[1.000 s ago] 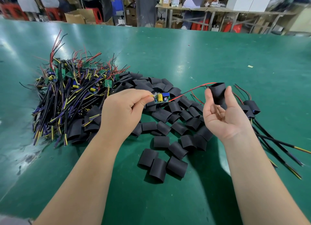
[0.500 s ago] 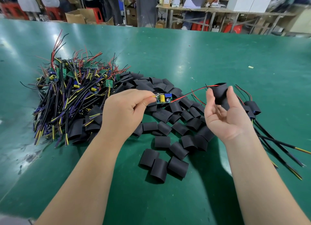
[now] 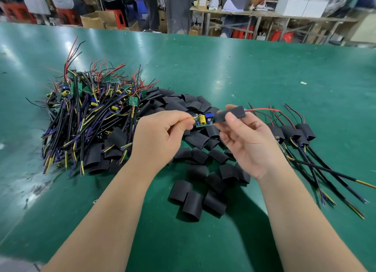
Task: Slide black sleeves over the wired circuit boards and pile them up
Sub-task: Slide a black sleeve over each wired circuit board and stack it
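The left hand, fingers curled, pinches the circuit board at its wire end. Just right of the board, the right hand pinches a black sleeve threaded on the board's red wire. Sleeved boards lie farther right.

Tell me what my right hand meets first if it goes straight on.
Probably the circuit board pinched in the left hand; the right hand aims its black sleeve at it, depth unclear.

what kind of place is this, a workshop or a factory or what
Most likely a small electronics assembly factory: a big green worktable holds a heap of wired circuit boards and loose black sleeves, with cardboard boxes behind.
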A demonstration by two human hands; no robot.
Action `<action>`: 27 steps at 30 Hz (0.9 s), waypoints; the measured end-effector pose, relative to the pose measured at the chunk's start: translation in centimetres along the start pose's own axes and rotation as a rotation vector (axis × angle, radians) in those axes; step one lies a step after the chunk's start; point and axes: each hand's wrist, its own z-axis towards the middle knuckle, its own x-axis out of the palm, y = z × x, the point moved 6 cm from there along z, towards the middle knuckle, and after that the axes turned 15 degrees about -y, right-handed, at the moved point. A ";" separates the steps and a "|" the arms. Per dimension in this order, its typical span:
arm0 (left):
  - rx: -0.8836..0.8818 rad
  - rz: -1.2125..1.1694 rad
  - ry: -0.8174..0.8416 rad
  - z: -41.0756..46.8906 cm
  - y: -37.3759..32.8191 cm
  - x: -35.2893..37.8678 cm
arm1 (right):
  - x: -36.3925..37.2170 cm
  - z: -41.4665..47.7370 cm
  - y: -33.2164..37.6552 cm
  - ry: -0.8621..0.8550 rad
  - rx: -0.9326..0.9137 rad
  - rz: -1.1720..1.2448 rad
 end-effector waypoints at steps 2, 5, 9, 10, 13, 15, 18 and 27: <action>-0.030 -0.027 -0.008 0.0 0.1 0.0 | 0.4 -0.2 0.0 0.040 -0.008 0.016; -0.051 -0.049 -0.013 0.1 0.2 -0.1 | 0.7 -0.4 -0.1 0.084 0.000 0.051; -0.047 -0.068 0.005 -0.1 0.2 0.1 | 0.3 -0.4 -0.6 -0.010 0.007 0.026; -0.041 -0.071 0.011 -0.1 0.1 0.1 | 0.2 -0.4 -0.8 -0.031 0.021 0.015; -0.033 -0.083 0.021 -0.1 -0.1 0.1 | 0.3 -0.5 -1.0 -0.027 0.060 0.022; -0.040 -0.091 0.022 -0.1 0.0 0.0 | 0.4 -0.6 -0.9 0.028 0.056 0.035; -0.050 -0.103 0.035 0.0 0.1 0.0 | 1.0 -0.9 -0.2 0.179 0.016 0.042; -0.063 -0.097 0.075 -0.1 0.3 0.1 | 1.1 -1.2 0.0 0.204 -0.101 -0.110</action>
